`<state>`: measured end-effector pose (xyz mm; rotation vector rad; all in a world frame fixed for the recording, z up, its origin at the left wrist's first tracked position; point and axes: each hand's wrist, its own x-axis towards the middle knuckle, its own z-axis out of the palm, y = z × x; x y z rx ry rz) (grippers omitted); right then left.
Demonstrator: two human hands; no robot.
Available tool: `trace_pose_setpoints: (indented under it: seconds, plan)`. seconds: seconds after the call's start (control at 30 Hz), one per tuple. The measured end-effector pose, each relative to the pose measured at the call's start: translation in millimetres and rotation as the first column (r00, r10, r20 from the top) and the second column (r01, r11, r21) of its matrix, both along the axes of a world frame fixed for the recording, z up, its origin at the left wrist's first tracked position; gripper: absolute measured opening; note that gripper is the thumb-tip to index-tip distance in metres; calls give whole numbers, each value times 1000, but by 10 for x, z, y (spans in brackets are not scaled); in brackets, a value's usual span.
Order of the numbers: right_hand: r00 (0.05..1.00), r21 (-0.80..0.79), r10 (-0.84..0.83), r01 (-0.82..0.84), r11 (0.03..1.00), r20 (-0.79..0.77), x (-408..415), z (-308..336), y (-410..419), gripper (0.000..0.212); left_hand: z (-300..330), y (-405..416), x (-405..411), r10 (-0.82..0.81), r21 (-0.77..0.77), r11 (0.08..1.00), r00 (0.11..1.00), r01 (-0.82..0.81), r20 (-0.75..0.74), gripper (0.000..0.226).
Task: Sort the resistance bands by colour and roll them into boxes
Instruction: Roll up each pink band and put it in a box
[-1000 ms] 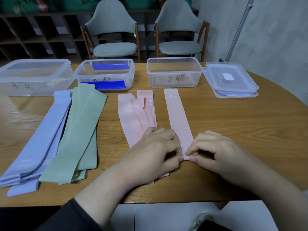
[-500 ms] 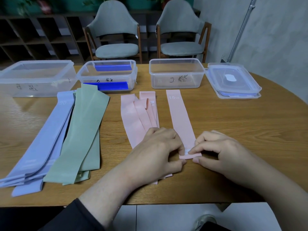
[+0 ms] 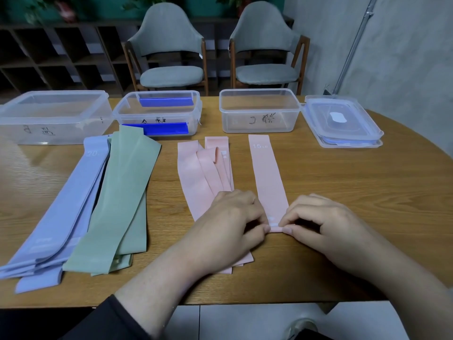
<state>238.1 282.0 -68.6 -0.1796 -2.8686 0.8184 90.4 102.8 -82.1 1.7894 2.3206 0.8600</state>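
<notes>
Pretty dim, flat indoor light, nothing harsh. Soft glare on the table [image 3: 29, 173] toward its far left edge. Wide-angle lens bends the table's edges, and the back of the room looks murky and soft.

table [image 3: 343, 192]: glossy wood-grain
pink band [image 3: 267, 177]: smooth matt rubbery material
boxes [image 3: 259, 111]: clear glossy plastic
chairs [image 3: 171, 74]: grey cloth, wooden frames

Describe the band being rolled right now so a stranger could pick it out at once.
Start at the clear box standing right of the one with blue clips; in front of it a lone pink band lies flat on the table. Both hands, left and right, pinch its near end. Unlike the fanned pink pile to its left, it lies alone and reads 15 LB.
</notes>
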Motion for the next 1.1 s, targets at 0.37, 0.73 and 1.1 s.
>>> trace_pose_setpoints:
  seconds: [0.37, 0.73, 1.1]
  plan:
    - [1000, 10, -16, 16, 1000, -4, -14, -37, 25, 14, 238, 94, -148, -85, -218, 971, 994, 98, 70, 14]
    - [999, 13, -45, 45, 999, -11, -53, -38, 33, 12, 113, 90, -241, -152, -85, 986, 986, 146, -71, 10]
    - [999, 47, -51, 51, 998, 1, -110, -41, 38, 15, 69, 106, -252, -100, -73, 993, 991, 94, -87, 23]
